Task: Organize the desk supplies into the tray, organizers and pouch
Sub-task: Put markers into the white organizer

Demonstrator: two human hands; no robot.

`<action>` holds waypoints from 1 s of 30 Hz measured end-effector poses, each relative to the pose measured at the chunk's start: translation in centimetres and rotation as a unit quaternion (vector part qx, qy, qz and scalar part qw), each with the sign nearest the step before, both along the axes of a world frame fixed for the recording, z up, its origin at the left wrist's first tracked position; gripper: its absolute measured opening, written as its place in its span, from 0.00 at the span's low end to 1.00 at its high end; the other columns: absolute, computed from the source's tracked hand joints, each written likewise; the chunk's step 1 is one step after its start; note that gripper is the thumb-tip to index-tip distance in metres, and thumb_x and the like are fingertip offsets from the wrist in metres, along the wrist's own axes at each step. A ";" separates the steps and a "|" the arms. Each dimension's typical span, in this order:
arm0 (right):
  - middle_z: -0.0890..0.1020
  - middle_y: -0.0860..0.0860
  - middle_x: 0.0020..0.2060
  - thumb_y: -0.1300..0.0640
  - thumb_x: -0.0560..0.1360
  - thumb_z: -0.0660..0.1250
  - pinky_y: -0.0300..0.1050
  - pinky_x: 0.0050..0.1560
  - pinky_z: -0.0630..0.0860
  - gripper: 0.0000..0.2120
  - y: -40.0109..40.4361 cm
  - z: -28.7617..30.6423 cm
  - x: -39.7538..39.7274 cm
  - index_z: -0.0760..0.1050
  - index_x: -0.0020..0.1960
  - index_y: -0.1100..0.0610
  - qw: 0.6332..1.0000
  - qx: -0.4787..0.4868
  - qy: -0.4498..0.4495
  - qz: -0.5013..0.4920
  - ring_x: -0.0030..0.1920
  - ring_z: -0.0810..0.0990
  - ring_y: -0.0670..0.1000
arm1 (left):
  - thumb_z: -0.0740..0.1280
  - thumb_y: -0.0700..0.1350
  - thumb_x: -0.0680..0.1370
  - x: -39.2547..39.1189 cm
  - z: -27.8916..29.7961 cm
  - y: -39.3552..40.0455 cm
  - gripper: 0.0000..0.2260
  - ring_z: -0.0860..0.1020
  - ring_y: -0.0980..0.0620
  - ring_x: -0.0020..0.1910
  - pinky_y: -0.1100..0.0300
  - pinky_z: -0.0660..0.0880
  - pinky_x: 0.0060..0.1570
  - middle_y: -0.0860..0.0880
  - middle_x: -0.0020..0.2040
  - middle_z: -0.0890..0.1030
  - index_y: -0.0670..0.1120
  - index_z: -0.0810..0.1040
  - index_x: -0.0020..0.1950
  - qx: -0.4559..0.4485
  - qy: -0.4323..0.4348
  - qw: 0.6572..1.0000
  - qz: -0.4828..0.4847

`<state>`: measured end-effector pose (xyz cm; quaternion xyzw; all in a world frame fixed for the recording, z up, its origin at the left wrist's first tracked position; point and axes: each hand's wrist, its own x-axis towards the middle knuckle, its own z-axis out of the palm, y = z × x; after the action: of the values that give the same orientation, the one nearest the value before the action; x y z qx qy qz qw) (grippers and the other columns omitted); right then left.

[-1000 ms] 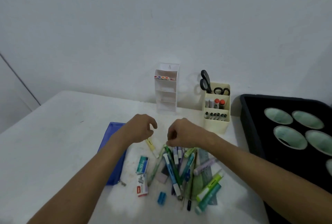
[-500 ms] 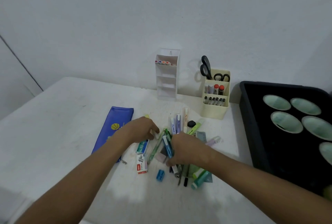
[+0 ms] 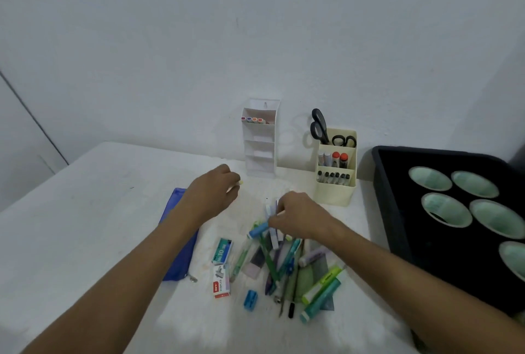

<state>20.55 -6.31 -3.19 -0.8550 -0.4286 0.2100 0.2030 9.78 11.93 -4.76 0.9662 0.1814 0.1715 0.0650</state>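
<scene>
**Presently: both hands over the loose supplies, each holding something**

Centrally on the white table [image 3: 85, 211] lies the pile of pens and markers [image 3: 279, 265], unsorted, with highlighters [image 3: 322, 287] at its right edge. My right hand [image 3: 301, 220] sits at the far end of the pile, fingers curled round a cluster of pens; a blue-capped marker [image 3: 258, 231] sticks out to the left of my grip. My left hand [image 3: 211, 193] hovers left of that, fingers curled and pinching a small pale-yellow item [image 3: 240, 182], too little of it visible to identify.

Near the pile's left side lie two staple boxes [image 3: 221, 267] and a blue sharpener [image 3: 250, 300]. The blue pouch [image 3: 177, 262] lies flat under my left forearm, partly hidden.

At the far edge, against the wall, stand the white tiered organizer [image 3: 260, 140], holding coloured markers in its top tier, and the cream organizer [image 3: 336, 172], holding scissors [image 3: 319, 126] and markers. The black tray [image 3: 389, 211] with pale green round cups sits on the right, well apart from the pile.
</scene>
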 end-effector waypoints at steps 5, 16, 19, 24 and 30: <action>0.79 0.51 0.31 0.58 0.74 0.66 0.32 0.24 0.68 0.08 1.7 4.6 3.3 0.82 0.47 0.60 0.981 0.188 -0.036 -0.039 0.26 0.72 0.45 | 0.65 0.45 0.77 1.7 5.3 1.1 0.06 0.78 0.49 0.40 0.53 0.75 0.43 0.51 0.44 0.78 0.48 0.79 0.51 0.000 -0.109 0.994 0.018; 0.83 0.58 0.36 0.59 0.76 0.64 0.52 0.40 0.75 0.11 7.8 5.1 6.4 0.81 0.42 0.65 0.939 0.305 -0.150 -0.058 0.35 0.78 0.55 | 0.63 0.45 0.79 5.7 7.7 2.8 0.09 0.78 0.47 0.42 0.54 0.75 0.42 0.48 0.47 0.80 0.46 0.80 0.56 0.020 -0.148 0.989 0.021; 0.83 0.57 0.39 0.59 0.77 0.63 0.51 0.43 0.75 0.11 9.6 3.8 6.9 0.82 0.45 0.63 0.944 0.283 -0.163 -0.046 0.39 0.79 0.55 | 0.63 0.45 0.79 6.6 7.0 3.2 0.11 0.78 0.47 0.42 0.54 0.76 0.42 0.48 0.48 0.81 0.47 0.80 0.59 0.007 -0.139 0.990 0.025; 0.83 0.57 0.42 0.61 0.78 0.61 0.39 0.38 0.66 0.10 12.1 2.8 7.0 0.81 0.48 0.62 0.950 0.261 -0.165 -0.043 0.38 0.77 0.53 | 0.63 0.44 0.79 7.7 6.0 4.2 0.10 0.78 0.46 0.42 0.49 0.77 0.43 0.47 0.48 0.81 0.44 0.80 0.57 0.000 -0.112 0.992 0.051; 0.83 0.60 0.46 0.63 0.80 0.58 0.43 0.45 0.71 0.12 14.6 1.7 7.1 0.80 0.51 0.65 0.959 0.247 -0.139 -0.017 0.46 0.80 0.58 | 0.64 0.41 0.77 8.8 4.9 5.4 0.08 0.78 0.46 0.43 0.49 0.77 0.42 0.47 0.47 0.78 0.44 0.81 0.53 -0.020 -0.074 0.995 0.070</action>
<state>27.65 8.25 -1.51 -0.8062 -0.4764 -0.0272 0.3497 18.57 17.29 0.19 0.9344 0.2464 0.2425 0.0855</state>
